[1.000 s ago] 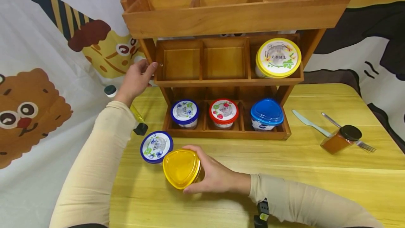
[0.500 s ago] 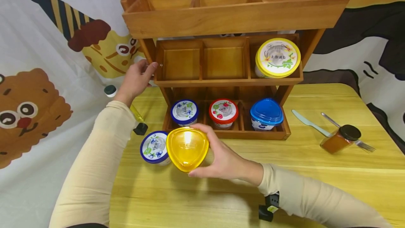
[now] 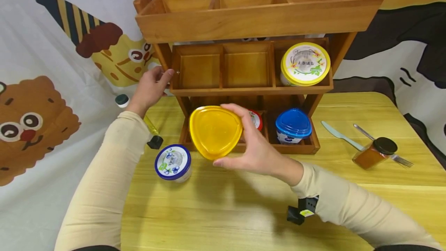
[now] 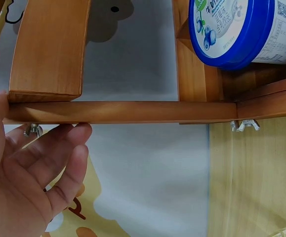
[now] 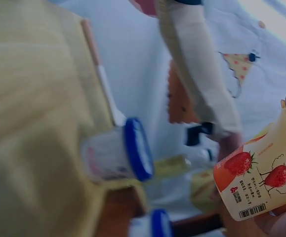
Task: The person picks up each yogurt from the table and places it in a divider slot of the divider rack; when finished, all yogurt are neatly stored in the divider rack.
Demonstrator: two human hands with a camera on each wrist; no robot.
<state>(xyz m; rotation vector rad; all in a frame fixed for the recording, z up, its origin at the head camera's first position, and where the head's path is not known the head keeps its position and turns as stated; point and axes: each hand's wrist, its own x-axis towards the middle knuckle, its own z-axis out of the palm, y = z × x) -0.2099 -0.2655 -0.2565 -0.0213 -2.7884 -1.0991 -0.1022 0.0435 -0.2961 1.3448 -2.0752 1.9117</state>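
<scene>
My right hand (image 3: pixel 259 150) grips a yellow-lidded cup (image 3: pixel 216 131) by its sides, thumb below and fingers above, held up before the rack's lower tier. Strawberry pictures show on the side of the cup (image 5: pixel 261 180) in the right wrist view. The wooden rack (image 3: pixel 251 91) has three tiers with compartments. My left hand (image 3: pixel 150 88) holds its left side at the middle tier. In the left wrist view, the fingers lie under the upright (image 4: pixel 143 112) beside a wing nut, with the thumb at the other face. The cup hides the lower-left tub and part of the red-rimmed tub (image 3: pixel 257 119).
A yellow-rimmed tub (image 3: pixel 306 64) sits middle-tier right; a blue-lidded cup (image 3: pixel 294 125) bottom right. A blue-rimmed blueberry tub (image 3: pixel 173 162) stands on the table. A knife (image 3: pixel 341 135), fork (image 3: pixel 402 161) and dark-capped jar (image 3: pixel 374 153) lie right; a bottle (image 3: pixel 150 125) lies left.
My right hand has raised the yellow-lidded cup from beside the table's blueberry tub, away and slightly right, up to the lower tier. The left hand has stayed on the rack.
</scene>
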